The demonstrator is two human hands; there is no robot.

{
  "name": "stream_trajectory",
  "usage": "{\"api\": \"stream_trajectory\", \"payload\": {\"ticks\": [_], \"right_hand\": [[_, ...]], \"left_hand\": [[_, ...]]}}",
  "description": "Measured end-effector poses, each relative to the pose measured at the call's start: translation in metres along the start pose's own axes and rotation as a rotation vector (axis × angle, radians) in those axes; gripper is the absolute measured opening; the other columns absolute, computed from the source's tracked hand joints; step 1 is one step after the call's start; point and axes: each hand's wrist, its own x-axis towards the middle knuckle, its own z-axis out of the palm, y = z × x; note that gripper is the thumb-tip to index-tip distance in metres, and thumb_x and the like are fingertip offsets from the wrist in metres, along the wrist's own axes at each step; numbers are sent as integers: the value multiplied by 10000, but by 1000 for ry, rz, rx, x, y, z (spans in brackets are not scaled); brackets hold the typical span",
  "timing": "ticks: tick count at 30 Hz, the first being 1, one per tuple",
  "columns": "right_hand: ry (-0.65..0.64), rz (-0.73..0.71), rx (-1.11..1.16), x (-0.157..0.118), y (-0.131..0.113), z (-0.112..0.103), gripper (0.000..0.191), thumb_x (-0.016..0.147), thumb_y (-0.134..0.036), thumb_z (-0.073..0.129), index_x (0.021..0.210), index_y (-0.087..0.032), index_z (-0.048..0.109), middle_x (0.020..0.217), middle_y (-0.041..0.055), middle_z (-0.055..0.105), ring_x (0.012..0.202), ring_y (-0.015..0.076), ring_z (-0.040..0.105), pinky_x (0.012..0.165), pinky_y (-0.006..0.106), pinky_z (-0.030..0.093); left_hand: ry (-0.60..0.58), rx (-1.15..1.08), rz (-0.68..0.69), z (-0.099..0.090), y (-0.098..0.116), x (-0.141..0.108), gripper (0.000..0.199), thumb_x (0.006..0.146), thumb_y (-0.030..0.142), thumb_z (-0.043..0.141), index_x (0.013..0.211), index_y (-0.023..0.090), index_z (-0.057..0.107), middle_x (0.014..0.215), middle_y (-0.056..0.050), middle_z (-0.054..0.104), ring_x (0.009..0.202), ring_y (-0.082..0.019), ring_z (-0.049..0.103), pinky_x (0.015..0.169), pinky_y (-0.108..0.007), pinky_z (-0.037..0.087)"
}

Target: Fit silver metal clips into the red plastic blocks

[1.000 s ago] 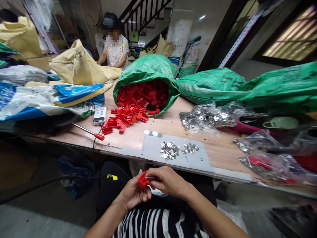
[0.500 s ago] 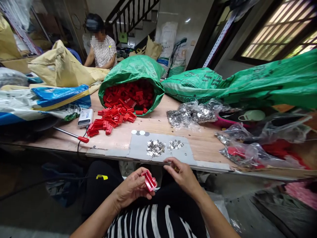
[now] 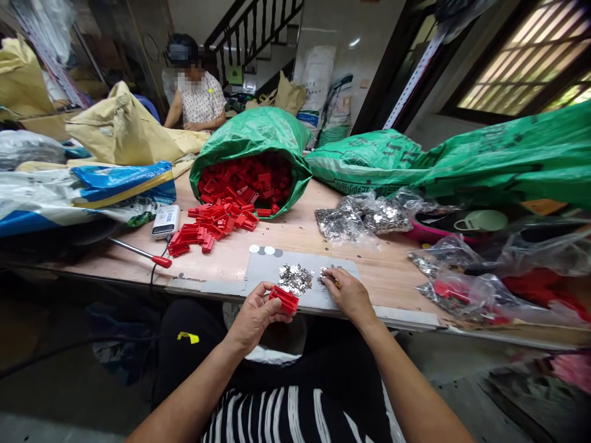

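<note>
A red plastic case [image 3: 285, 299] is pinched in my left hand [image 3: 260, 314], its hollow side facing up, at the table's front edge. My right hand [image 3: 346, 295] reaches onto the grey mat [image 3: 261, 271], its fingertips together over the smaller pile of metal pieces [image 3: 325, 274]; something small and yellowish shows between the fingers, too small to name. The larger pile of shiny metal pieces [image 3: 295, 280] lies between the two hands. Farther back, loose red cases [image 3: 207, 226] spill from an open green sack [image 3: 258, 129].
A white device [image 3: 166, 221] and a red-handled tool [image 3: 161, 261] lie left. Bags of metal pieces [image 3: 346, 221] sit at right, before another green sack [image 3: 369, 160]. A person [image 3: 201, 101] sits across the table. A blue-white bag [image 3: 124, 184] lies far left.
My left hand has risen to the table edge with the red case, which is now turned more level. My right hand has moved forward from the edge to the smaller metal pile.
</note>
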Motion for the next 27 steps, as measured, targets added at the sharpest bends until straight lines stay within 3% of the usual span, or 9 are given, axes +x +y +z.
{"api": "stream_trajectory", "payload": {"ticks": [6, 12, 19, 23, 27], "right_hand": [[-25, -5, -59, 4, 5, 3, 198, 882, -323, 490, 977, -227, 635, 1010, 56, 682, 865, 210, 646, 717, 305, 482], [7, -51, -19, 7, 11, 3, 208, 863, -384, 483, 900, -241, 629, 950, 49, 686, 833, 213, 653, 689, 311, 488], [101, -2, 85, -3, 16, -2, 224, 862, -407, 448, 909, -234, 581, 892, 64, 703, 739, 221, 675, 663, 322, 498], [149, 77, 187, -6, -1, -9, 224, 839, -434, 496, 872, -227, 576, 824, 58, 701, 698, 205, 665, 654, 296, 495], [97, 82, 372, -2, -44, -12, 242, 848, -443, 525, 871, -215, 603, 829, 57, 705, 725, 190, 653, 648, 269, 489]], "left_hand": [[103, 39, 63, -4, -1, 15, 382, 690, 264, 773, 924, 168, 486, 792, -44, 735, 694, -178, 702, 643, -301, 551], [94, 56, 148, 1, 7, 41, 393, 663, 297, 783, 898, 169, 495, 776, -29, 729, 687, -183, 701, 622, -297, 545], [124, 244, 297, -27, 32, 59, 389, 638, 233, 785, 971, 150, 600, 845, -40, 723, 744, -173, 680, 676, -288, 533], [172, 422, 352, -43, 30, 52, 342, 656, 226, 774, 967, 166, 644, 912, -46, 721, 846, -179, 669, 797, -294, 505], [158, 625, 401, -45, 28, 36, 293, 681, 245, 761, 955, 188, 675, 1027, -66, 701, 936, -203, 654, 880, -318, 486]]}}
